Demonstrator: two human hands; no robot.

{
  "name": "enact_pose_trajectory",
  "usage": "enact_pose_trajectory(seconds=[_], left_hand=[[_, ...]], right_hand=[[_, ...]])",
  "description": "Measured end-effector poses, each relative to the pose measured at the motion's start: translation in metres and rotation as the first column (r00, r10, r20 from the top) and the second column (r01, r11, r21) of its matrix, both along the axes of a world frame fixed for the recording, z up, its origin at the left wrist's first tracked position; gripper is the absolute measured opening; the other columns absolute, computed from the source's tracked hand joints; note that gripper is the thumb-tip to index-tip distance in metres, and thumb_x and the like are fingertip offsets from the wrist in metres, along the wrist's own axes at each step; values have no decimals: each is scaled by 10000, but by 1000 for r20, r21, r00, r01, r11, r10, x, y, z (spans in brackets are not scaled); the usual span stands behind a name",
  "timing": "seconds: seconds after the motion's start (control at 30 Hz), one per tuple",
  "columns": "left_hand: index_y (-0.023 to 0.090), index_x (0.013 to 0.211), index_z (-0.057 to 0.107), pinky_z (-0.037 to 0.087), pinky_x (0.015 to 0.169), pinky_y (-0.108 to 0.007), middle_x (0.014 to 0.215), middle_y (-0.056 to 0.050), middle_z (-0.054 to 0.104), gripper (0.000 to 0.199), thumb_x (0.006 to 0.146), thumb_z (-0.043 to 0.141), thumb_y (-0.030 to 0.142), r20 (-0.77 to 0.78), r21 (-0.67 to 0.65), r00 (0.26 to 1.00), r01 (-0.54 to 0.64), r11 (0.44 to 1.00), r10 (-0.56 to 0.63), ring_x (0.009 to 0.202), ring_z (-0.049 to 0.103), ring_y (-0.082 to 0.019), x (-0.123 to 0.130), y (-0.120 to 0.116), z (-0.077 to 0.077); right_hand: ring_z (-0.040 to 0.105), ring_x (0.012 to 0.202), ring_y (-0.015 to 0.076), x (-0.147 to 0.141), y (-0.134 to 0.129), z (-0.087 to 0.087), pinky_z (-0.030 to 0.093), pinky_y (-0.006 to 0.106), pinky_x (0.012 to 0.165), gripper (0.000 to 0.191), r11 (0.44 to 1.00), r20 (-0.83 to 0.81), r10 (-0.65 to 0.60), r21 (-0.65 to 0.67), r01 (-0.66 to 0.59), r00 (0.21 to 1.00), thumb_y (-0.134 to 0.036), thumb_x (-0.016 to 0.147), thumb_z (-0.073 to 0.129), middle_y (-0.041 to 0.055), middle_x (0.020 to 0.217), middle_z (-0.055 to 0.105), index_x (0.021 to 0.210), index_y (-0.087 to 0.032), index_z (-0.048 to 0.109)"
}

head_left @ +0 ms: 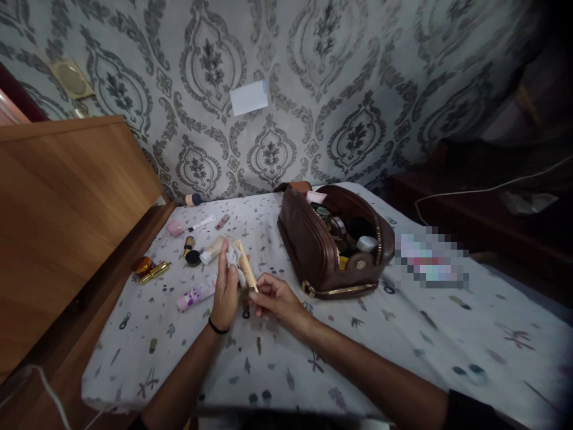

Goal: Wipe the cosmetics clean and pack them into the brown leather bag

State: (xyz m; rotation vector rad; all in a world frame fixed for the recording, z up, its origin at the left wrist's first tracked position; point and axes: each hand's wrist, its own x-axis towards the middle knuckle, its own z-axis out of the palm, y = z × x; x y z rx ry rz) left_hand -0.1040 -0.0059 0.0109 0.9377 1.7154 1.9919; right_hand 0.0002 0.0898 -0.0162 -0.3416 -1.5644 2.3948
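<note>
My right hand [278, 303] pinches the lower end of a slim beige tube [248, 269], which stands tilted in front of me. Close against the tube, my left hand [225, 295] has a crumpled whitish cloth or wipe [233, 257] pressed under its thumb, fingers pointing up. A white tube with purple print [196, 294] lies just left of that hand, partly behind it. Beyond my left fingers rests a pale cream tube [212, 249]. To the right stands an unzipped brown toiletry bag [308, 251] with several cosmetics inside, among them a white-lidded jar [367, 243].
Left on the patterned sheet [286, 370] lie a round black-lidded pot [193, 258], a gold lipstick tube [154, 272], an amber item [142, 265], a pink item [175, 228] and a navy-capped bottle [193, 199]. A wooden panel [80, 227] borders the left; a patterned wall stands behind.
</note>
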Motion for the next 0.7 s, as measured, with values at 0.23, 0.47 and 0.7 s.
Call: enact_pose_trajectory(seconds=[0.23, 0.47, 0.7], left_hand=[[234, 1262, 654, 346, 1130, -426, 1292, -106, 604, 367, 945, 554, 389, -421, -132, 890, 132, 982, -176, 1281, 501, -274, 10, 1, -7], [281, 1455, 355, 543, 863, -338, 1249, -99, 578, 575, 939, 575, 407, -123, 28, 992, -12, 1000, 15, 1073, 657, -229, 5, 2, -3], [202, 1090, 546, 502, 558, -206, 746, 31, 637, 438, 804, 712, 490, 257, 125, 961, -134, 983, 98, 620, 658, -123, -11, 5, 2]], right_hand=[[387, 468, 73, 1, 5, -2, 313, 199, 454, 419, 939, -75, -213, 258, 226, 974, -495, 718, 721, -100, 570, 417, 735, -225, 401], [397, 590, 104, 8, -8, -3, 307, 215, 545, 180, 729, -55, -260, 644, 233, 964, -287, 786, 605, -56, 623, 450, 723, -208, 456], [401, 603, 103, 10, -11, -3, 313, 218, 558, 185, 701, -34, -190, 695, 160, 981, -288, 813, 608, -56, 632, 443, 726, -202, 469]])
